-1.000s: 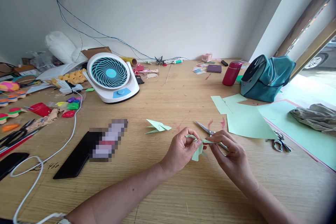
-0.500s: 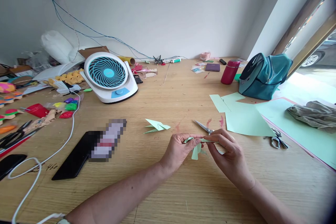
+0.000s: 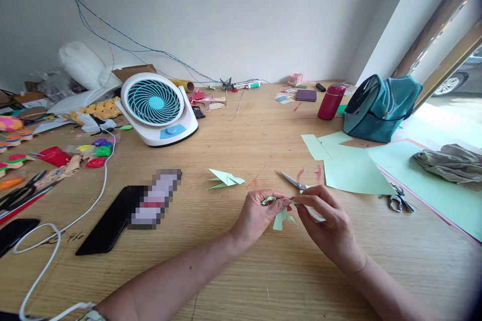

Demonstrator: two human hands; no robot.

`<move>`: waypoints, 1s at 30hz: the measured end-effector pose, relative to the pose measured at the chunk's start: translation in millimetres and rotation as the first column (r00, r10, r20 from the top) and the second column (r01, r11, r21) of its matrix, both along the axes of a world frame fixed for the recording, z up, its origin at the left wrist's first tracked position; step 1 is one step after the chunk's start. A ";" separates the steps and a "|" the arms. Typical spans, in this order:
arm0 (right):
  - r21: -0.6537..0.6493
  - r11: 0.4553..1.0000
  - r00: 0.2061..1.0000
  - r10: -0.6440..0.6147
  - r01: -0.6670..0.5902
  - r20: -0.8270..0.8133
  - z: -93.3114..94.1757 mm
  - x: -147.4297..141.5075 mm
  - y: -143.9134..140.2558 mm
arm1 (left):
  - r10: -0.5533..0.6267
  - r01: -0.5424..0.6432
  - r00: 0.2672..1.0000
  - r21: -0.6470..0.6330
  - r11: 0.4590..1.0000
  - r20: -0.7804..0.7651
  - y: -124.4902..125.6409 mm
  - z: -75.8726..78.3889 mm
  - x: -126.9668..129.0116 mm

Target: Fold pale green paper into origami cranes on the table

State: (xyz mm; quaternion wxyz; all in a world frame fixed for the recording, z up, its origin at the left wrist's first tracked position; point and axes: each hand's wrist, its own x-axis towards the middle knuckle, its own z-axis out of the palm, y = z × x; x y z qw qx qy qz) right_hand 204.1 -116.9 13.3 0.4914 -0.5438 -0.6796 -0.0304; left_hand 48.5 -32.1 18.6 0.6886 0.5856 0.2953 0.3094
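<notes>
— Head view: where do we have the green paper piece [image 3: 280, 214]?
— Between our two hands, just above the tabletop [image 3: 241, 271]. Our left hand [image 3: 259, 216] pinches its left end; our right hand [image 3: 324, 223] has a closed grip on its right end.
— And the scissors [image 3: 295, 182]?
— Just beyond our right fingers.

the only legible writing is "460", handwritten on the wooden table [image 3: 233, 281] beside the black phone [image 3: 107, 223].
</notes>
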 end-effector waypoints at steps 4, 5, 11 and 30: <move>0.032 0.999 1.000 -0.010 0.010 -0.013 0.4 -1.0 -1.4 | -0.017 0.017 1.000 -0.022 1.000 0.006 -1.6 2.4 0.5; 0.034 0.999 1.000 -0.011 0.012 -0.017 0.5 -1.2 -1.6 | -0.024 0.024 1.000 -0.023 0.999 0.012 -2.0 3.6 0.3; 0.073 0.997 1.000 -0.012 0.012 -0.001 -0.5 -0.5 -2.6 | -0.038 0.038 0.999 0.001 0.999 0.022 -3.5 8.5 -1.1; 0.069 0.998 0.992 -0.009 0.000 0.125 2.8 6.3 -5.1 | -0.026 0.027 0.999 0.068 0.997 -0.021 -3.1 12.8 -2.0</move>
